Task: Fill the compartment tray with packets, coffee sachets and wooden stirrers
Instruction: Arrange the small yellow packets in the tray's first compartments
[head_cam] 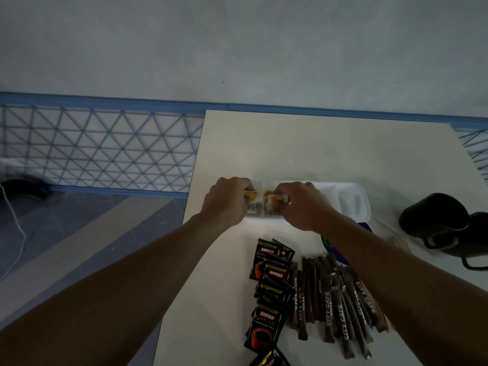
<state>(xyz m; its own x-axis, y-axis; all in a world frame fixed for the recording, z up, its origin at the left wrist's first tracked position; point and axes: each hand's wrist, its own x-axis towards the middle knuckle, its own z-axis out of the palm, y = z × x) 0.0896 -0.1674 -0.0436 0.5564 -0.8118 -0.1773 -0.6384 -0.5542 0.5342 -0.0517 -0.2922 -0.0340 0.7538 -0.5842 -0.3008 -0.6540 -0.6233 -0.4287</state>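
A white compartment tray (353,200) lies across the middle of the pale table. Both hands are at its left end. My left hand (227,200) grips yellow-tagged packets (250,198) in the leftmost compartment. My right hand (303,204) grips more yellow-tagged packets (272,200) in the compartment beside it. Closer to me lie several black Kopiko coffee sachets (269,294) and a spread of brown City Cafe sugar sticks (340,305). Pale wooden stirrers (398,243) show just past my right forearm.
A dark mug (433,215) lies on its side at the right, with another dark vessel (475,244) beside it. A blue round object (331,244) is partly hidden under my right forearm. The table's left edge (196,165) drops to a patterned floor.
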